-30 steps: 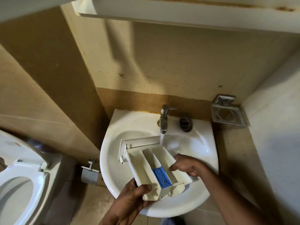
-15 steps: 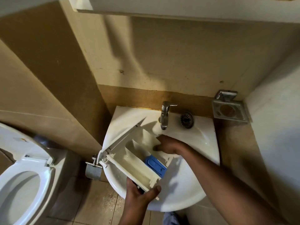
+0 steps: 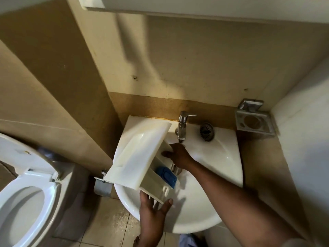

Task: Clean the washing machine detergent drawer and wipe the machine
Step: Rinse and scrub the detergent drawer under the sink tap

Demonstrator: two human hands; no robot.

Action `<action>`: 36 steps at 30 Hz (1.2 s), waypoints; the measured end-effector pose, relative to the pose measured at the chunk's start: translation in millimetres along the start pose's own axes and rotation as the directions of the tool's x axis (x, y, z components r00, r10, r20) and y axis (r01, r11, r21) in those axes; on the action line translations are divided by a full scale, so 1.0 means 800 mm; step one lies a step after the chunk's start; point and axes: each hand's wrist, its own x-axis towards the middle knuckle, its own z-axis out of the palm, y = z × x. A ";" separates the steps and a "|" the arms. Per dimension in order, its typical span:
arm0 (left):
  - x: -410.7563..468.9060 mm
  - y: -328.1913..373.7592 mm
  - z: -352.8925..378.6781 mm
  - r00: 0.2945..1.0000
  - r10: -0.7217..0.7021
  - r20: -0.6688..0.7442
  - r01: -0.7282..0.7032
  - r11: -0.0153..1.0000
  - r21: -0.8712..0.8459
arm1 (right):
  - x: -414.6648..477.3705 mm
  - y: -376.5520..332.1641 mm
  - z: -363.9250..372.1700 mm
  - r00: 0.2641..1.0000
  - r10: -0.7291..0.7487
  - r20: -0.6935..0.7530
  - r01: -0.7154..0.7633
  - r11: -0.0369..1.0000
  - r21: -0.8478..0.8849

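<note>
The white detergent drawer (image 3: 140, 157) is tipped up on its side over the white sink (image 3: 213, 202), front panel facing up and left. A blue insert (image 3: 166, 175) shows in its compartment. My left hand (image 3: 153, 209) holds the drawer's near end, thumb on one side and fingers on the other. My right hand (image 3: 178, 154) reaches into the drawer's far end just under the tap (image 3: 182, 127), fingers curled on its edge. Whether water runs is unclear.
A toilet (image 3: 26, 193) with raised lid stands at the left. A metal soap holder (image 3: 252, 120) hangs on the wall right of the sink. A drain strainer (image 3: 206, 131) lies on the sink ledge. A paper holder (image 3: 101, 184) sits left of the basin.
The drawer has been tilted further, from lying flat under the running tap to standing on its side with the front panel up. My right hand moved from its right side to its far end.
</note>
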 end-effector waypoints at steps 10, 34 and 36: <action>0.006 0.009 -0.002 0.979 -0.199 -0.052 0.196 0.979 -0.064 | -0.001 0.019 0.000 0.997 -0.024 0.076 0.038 0.982 -0.185; 0.094 0.038 -0.018 0.871 -0.477 -0.119 0.445 0.868 -0.222 | 0.000 0.028 -0.045 0.841 0.331 0.428 -0.395 -0.166 0.904; 0.094 0.044 -0.018 0.874 -0.473 -0.106 0.456 0.877 -0.151 | -0.015 0.020 -0.055 0.848 0.327 0.418 -0.416 -0.080 0.906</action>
